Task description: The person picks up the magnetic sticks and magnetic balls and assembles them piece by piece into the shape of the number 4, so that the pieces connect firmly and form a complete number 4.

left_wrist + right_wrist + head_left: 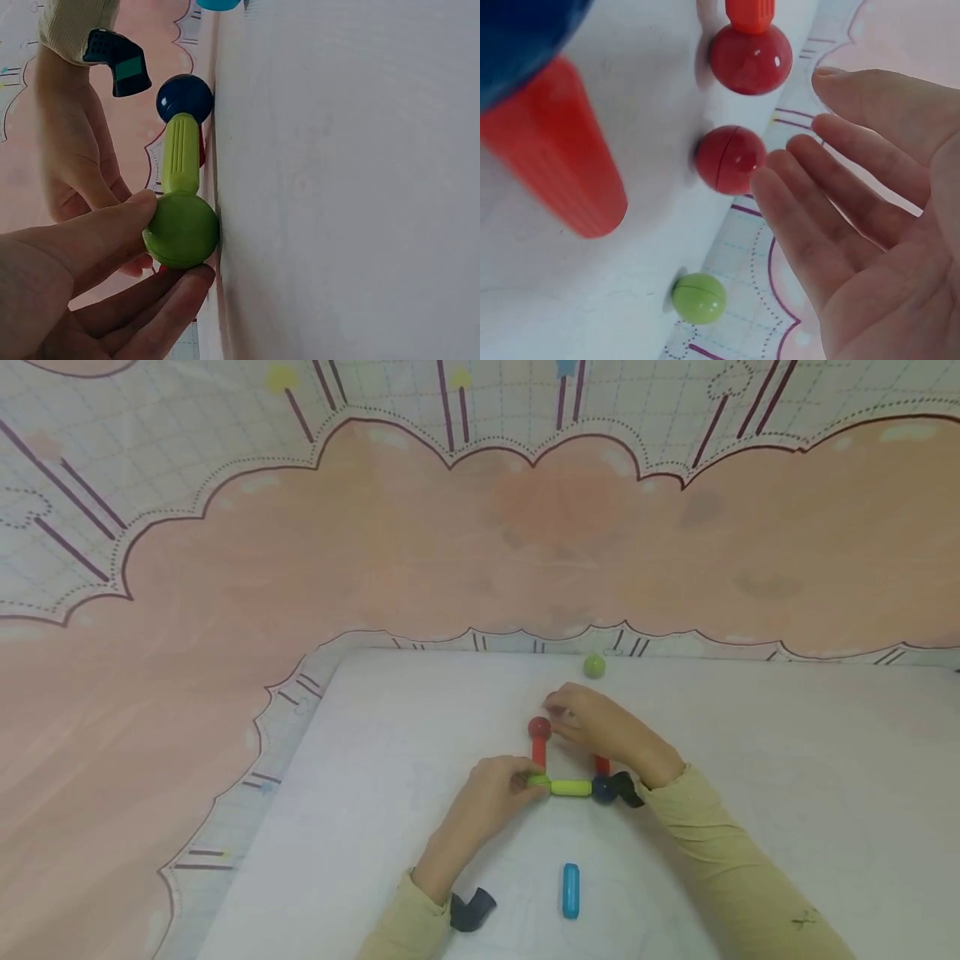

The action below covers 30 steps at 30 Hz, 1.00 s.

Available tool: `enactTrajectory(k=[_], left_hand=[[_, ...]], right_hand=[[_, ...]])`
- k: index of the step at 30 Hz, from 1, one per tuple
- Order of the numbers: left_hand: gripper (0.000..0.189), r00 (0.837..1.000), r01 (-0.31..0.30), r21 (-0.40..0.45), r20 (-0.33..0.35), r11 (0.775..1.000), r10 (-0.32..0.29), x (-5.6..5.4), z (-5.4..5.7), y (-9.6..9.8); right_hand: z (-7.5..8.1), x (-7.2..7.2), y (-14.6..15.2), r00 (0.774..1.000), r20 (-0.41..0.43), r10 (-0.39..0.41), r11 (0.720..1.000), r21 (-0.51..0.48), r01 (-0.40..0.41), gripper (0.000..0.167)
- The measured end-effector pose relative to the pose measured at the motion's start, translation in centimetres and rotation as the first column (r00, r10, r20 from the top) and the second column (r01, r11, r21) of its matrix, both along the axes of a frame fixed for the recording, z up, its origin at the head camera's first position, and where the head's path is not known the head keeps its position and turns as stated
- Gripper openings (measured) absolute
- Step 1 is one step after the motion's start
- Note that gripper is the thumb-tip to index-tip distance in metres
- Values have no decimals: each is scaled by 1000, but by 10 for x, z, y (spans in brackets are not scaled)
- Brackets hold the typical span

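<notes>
Between thumb and fingers, my left hand [491, 793] pinches a green ball [181, 231]. A lime-green rod [572, 787] joins that ball to a dark blue ball [603, 790]. From the green ball's side, a red rod [539, 753] leads to a red ball [539, 727]. Another red rod [562, 154] extends from the blue ball, its far end bare. My right hand [603, 722] is over the far side of this frame, fingers loosely extended. In the right wrist view its fingertips are right at a loose red ball [730, 159].
A loose light-green ball [594, 666] lies near the white table's [787, 827] far edge. Closer to me is a blue rod [571, 891]. Dark camera mounts sit at both wrists. Patterned cloth [420, 560] spreads beyond the table.
</notes>
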<state>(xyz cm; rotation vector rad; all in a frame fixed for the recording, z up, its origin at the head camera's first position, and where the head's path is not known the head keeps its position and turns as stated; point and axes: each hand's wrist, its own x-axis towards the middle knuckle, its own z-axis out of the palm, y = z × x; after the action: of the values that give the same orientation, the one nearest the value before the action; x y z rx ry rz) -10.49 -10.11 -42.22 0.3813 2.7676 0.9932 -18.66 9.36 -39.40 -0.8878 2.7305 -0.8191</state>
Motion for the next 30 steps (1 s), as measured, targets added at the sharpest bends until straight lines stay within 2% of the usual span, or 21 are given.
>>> enactTrajectory(k=[5, 9, 17, 24, 30], left_hand=[[29, 1000, 3, -23, 1, 1000, -3, 0, 3, -1], [28, 1000, 4, -49, -13, 999, -5, 0, 6, -2], [27, 999, -7, -71, -53, 997, 3, 3, 14, 0], [28, 991, 65, -93, -107, 994, -75, 4, 14, 9], [27, 986, 106, -105, -117, 989, -118, 4, 11, 17]], right_hand=[[-2, -2, 5, 1000, -14, -11, 1000, -21, 11, 33], [-2, -3, 9, 999, 17, -41, 998, -40, 42, 32], [0, -6, 14, 995, 26, -96, 995, 1, 96, 38], [-7, -12, 13, 995, 21, -96, 995, -12, 96, 38], [-16, -17, 11, 997, -16, -72, 997, -22, 71, 36]])
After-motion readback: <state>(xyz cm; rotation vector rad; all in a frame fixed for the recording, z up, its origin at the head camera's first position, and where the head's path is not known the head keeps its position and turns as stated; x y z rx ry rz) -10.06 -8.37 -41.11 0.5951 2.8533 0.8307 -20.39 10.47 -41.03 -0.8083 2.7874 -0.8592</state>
